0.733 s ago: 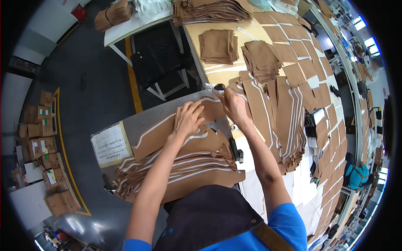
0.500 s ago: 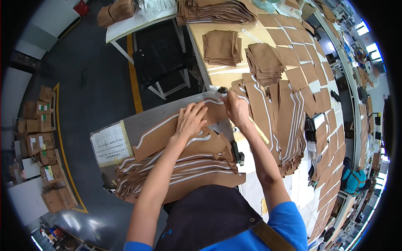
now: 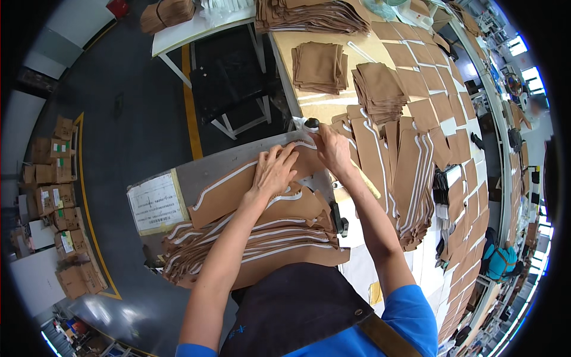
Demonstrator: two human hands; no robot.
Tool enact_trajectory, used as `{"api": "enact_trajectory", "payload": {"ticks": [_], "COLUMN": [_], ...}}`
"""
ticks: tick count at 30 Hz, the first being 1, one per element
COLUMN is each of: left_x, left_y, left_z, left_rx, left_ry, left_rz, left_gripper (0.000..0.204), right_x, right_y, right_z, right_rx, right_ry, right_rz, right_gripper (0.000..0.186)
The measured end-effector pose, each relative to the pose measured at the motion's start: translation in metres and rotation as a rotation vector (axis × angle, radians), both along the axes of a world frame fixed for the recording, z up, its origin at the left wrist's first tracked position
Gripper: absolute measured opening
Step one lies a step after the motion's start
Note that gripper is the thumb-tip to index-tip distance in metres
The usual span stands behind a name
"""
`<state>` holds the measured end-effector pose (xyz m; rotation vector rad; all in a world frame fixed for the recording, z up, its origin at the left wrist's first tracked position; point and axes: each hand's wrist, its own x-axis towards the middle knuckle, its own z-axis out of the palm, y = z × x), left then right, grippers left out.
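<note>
A brown leather-like panel (image 3: 229,189) with a white strip along its curved edge lies on a grey slab (image 3: 187,168). Over its middle my left hand (image 3: 273,169) rests palm down, fingers spread and lying on it. My right hand (image 3: 334,150) is closed around a hammer (image 3: 311,123); the pale handle sticks out behind the wrist. The hammer's dark-topped head is at the panel's far right end, by the white strip; whether it touches cannot be told. Nearer me, a fanned pile of similar panels (image 3: 291,256) covers the slab's front, partly hidden by my left forearm.
A long table to the right bears edged panels (image 3: 410,172), stacks of brown pieces (image 3: 321,66) and rows of laid-out pieces (image 3: 423,110). A black-topped stool (image 3: 226,77) stands beyond the slab. Cardboard boxes (image 3: 50,199) line the left. A person in teal (image 3: 501,262) is far right.
The hammer head, blurred before, now shows sharply, slightly lower and more to the left, with my right hand turned a little. My left hand stays on the panel, shifted very slightly right.
</note>
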<state>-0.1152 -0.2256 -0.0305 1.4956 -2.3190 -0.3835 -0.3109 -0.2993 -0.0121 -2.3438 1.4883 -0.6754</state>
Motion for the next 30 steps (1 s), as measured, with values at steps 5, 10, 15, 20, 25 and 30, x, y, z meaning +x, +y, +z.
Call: {"api": "enact_trajectory", "payload": {"ticks": [5, 10, 15, 20, 25, 30], "left_x": [-0.001, -0.003, -0.001, 0.002, 0.020, 0.073], "left_y": [0.002, 0.001, 0.003, 0.006, 0.018, 0.080], "left_z": [0.001, 0.000, -0.002, -0.003, -0.001, 0.020], "left_rx": [-0.002, 0.012, -0.028, -0.062, 0.013, 0.036], "left_ry": [-0.014, 0.004, 0.022, 0.034, 0.238, 0.050], "left_rz": [0.003, 0.004, 0.021, 0.050, 0.059, 0.507], "left_gripper": [0.050, 0.049, 0.047, 0.043, 0.035, 0.037], "right_x": [0.001, 0.000, 0.002, 0.014, 0.010, -0.025], "right_y": [-0.003, 0.001, -0.004, -0.001, 0.021, 0.042], "right_z": [-0.004, -0.008, -0.011, 0.005, -0.004, -0.006], "right_rx": [0.048, 0.045, 0.055, 0.056, 0.089, 0.162], "right_ry": [0.077, 0.071, 0.044, 0.057, 0.092, -0.048], "right_rz": [0.113, 0.157, 0.167, 0.155, 0.048, -0.087], "right_gripper": [0.020, 0.020, 0.021, 0.020, 0.020, 0.021]}}
